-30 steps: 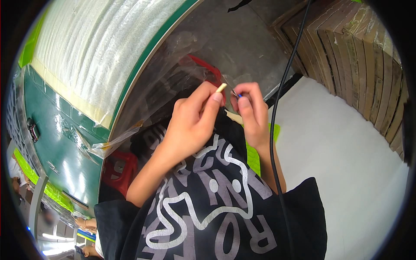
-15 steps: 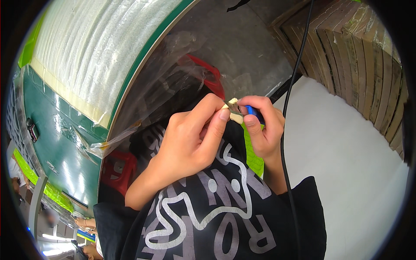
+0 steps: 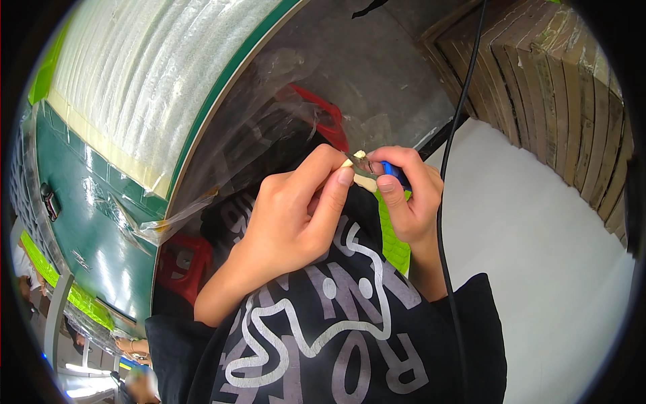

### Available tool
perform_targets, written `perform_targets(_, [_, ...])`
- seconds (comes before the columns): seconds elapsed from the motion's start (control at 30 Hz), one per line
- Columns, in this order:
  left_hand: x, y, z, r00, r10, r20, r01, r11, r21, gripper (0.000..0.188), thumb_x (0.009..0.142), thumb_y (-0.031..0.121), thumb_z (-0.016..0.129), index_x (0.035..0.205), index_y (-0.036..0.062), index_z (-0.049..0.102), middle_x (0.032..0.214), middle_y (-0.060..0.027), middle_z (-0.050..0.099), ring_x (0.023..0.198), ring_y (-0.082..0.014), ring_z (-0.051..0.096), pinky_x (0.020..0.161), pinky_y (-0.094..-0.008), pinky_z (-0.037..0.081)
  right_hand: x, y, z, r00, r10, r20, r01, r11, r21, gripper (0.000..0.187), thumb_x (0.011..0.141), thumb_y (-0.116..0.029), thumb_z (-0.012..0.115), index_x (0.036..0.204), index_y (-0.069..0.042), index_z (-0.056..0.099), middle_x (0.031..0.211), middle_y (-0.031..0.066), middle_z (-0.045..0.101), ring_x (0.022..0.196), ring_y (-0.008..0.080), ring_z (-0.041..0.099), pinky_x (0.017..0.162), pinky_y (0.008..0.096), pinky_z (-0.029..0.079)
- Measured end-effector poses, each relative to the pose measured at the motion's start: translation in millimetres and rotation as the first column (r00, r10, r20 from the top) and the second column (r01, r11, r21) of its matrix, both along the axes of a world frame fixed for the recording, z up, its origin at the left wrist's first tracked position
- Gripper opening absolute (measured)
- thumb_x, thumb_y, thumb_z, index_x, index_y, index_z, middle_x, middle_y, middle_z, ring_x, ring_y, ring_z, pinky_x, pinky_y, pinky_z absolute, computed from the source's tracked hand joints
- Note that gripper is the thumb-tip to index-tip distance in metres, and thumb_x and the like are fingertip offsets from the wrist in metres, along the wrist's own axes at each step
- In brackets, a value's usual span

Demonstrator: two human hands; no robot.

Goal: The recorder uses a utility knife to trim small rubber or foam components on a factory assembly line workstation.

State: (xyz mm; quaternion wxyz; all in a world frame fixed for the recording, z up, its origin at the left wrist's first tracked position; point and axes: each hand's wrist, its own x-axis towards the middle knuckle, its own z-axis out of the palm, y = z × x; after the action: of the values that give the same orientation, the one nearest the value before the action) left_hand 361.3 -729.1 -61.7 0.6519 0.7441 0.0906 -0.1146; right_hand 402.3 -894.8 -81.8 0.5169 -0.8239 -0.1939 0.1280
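Observation:
In front of my chest, my left hand (image 3: 289,215) pinches a small cream-coloured piece (image 3: 365,182) between thumb and forefinger. Cream bits show on both sides of a metal blade, and I cannot tell whether they are one piece. My right hand (image 3: 414,195) grips a small blue-handled cutting tool (image 3: 389,170) between thumb and fingers. Its blade lies against the cream piece, close to my left fingertips. The rest of the handle is hidden in my right palm.
A green table (image 3: 101,222) with white foam sheeting (image 3: 168,74) stands at the left. Clear plastic film (image 3: 269,87) hangs off its edge by a red stool (image 3: 323,118). A black cable (image 3: 445,256) runs down beside my right hand. Stacked brown boards (image 3: 538,74) stand far right.
The blade has shifted slightly left, toward my left fingertips, and more of it shows across the cream piece. Both hands keep their grips and have barely moved.

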Motion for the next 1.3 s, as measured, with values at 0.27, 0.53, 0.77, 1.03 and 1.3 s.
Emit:
perform_targets(0.27, [-0.8,-0.8,-3.0,1.000,0.013,0.024,-0.013,1.000,0.002,0.007,0.086,0.006,0.050,0.083,0.0007,0.051,0.049,-0.0080,0.043,0.040,-0.0179,0.045,0.042,-0.0265,0.034,2.5,-1.3,-1.6,1.000,0.019,0.019,-0.019,1.000,-0.011,0.019,0.078,-0.017,0.063,0.083,0.000,0.056,0.065,0.0094,0.057,0.056,0.0231,0.057,0.050,0.0275,0.043])
perform_targets(0.53, [-0.5,-1.5,-3.8,1.000,0.020,-0.019,-0.019,1.000,0.009,0.008,0.087,0.007,0.049,0.082,0.0009,0.050,0.049,-0.0087,0.044,0.040,-0.0181,0.046,0.042,-0.0266,0.035,2.7,-1.7,-5.4,0.998,0.025,0.059,-0.022,0.999,-0.044,0.019,0.077,-0.017,0.064,0.083,-0.001,0.056,0.065,0.0094,0.057,0.055,0.0237,0.057,0.049,0.0281,0.042])
perform_targets(0.77, [0.3,-0.7,-3.1,0.999,0.010,-0.035,-0.010,1.000,0.011,0.008,0.087,0.008,0.049,0.083,0.0009,0.051,0.049,-0.0089,0.044,0.040,-0.0182,0.047,0.042,-0.0267,0.035,2.7,-2.2,-6.3,0.999,0.005,0.052,-0.004,1.000,-0.020,0.019,0.077,-0.017,0.064,0.083,-0.001,0.056,0.064,0.0090,0.057,0.055,0.0230,0.057,0.049,0.0277,0.042])
perform_targets(1.03, [-1.0,-1.3,-5.3,1.000,0.005,-0.015,-0.005,1.000,0.008,0.008,0.087,0.008,0.049,0.084,0.0010,0.051,0.050,-0.0095,0.045,0.041,-0.0196,0.047,0.042,-0.0271,0.036,2.0,-1.8,-6.3,0.999,0.012,0.046,-0.011,1.000,-0.025,0.019,0.079,-0.017,0.063,0.082,0.000,0.056,0.065,0.0090,0.057,0.054,0.0231,0.057,0.049,0.0279,0.042])
perform_targets(1.3, [2.7,-0.4,-9.7,1.000,0.006,-0.004,-0.005,0.994,0.107,0.006,0.086,0.007,0.049,0.085,0.0011,0.051,0.052,-0.0125,0.047,0.043,-0.0254,0.051,0.044,-0.0294,0.038,-2.8,5.0,-7.9,0.999,-0.035,0.018,0.037,0.994,-0.103,0.017,0.079,-0.017,0.062,0.083,-0.002,0.056,0.067,0.0096,0.058,0.056,0.0242,0.058,0.048,0.0290,0.042])
